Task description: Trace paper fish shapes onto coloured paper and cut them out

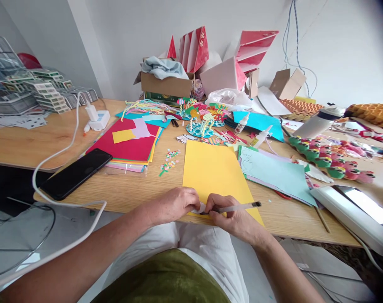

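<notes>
A sheet of yellow paper (213, 168) lies at the front of the table, its near edge by my lap. My right hand (234, 221) is closed on a pen (242, 207) with a clear barrel and dark end, its tip low and partly hidden by the fingers. My left hand (175, 203) rests on the sheet's near left corner, fingers bent together, pressing a small whitish piece (200, 208) against the paper. What that piece is I cannot make out. The two hands are close together, with the piece between them.
Left are a black phone (76, 173), a white cable (56, 153) and stacked coloured paper (125, 145). Small paper-dot shapes (169, 166) lie beside the yellow sheet. Pale blue paper (275, 170), glue bottles (242, 123), paper birds (335, 162) and a white device (346, 214) are right.
</notes>
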### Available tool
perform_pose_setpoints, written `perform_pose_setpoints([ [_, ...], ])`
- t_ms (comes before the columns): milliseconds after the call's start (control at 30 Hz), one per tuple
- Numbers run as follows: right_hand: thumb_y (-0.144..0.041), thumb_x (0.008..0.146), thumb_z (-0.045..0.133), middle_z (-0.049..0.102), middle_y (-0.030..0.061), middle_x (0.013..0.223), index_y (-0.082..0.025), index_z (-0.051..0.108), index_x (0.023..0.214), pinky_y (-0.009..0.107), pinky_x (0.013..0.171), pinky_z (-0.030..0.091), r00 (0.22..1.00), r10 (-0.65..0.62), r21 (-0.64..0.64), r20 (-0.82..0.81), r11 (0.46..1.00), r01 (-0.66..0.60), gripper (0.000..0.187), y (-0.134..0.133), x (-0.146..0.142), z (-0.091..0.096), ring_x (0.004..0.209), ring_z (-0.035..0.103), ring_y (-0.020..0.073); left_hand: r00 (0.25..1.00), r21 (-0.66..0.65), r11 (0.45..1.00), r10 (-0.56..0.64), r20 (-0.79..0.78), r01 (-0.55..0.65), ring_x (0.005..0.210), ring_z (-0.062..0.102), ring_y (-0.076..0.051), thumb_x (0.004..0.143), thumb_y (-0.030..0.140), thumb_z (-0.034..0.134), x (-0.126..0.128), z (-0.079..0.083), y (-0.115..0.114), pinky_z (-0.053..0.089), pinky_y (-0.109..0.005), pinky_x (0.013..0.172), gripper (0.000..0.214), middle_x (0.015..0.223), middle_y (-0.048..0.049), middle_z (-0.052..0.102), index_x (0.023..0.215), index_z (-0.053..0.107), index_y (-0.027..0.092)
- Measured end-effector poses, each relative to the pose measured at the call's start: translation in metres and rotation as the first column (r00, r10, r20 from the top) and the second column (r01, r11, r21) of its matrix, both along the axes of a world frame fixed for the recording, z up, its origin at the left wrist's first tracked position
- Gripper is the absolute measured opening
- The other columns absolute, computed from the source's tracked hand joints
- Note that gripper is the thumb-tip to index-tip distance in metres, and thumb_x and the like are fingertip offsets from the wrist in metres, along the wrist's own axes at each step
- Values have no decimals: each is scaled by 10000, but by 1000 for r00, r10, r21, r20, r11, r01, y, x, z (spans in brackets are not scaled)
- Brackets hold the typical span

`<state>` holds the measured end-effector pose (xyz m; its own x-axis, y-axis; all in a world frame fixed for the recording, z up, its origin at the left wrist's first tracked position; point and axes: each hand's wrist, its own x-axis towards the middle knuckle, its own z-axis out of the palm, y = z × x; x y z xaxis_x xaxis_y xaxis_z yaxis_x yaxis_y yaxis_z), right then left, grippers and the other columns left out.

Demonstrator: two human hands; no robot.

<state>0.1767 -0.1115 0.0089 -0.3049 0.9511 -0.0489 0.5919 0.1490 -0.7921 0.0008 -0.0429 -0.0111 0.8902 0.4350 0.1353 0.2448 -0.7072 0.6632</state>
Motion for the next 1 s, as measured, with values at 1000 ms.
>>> perform_pose_setpoints([
  [1000,-103,726,431,477,-47,571,-187,483,693,190,470,291,999,-19,68,-30,997,21,104,-8,-6,-9,510,376,85,998,46,999,-9,65,6,792,566,-116,816,81,517,-1,-11,3,420,-196,727,140,836,-35,626,823,644,140],
])
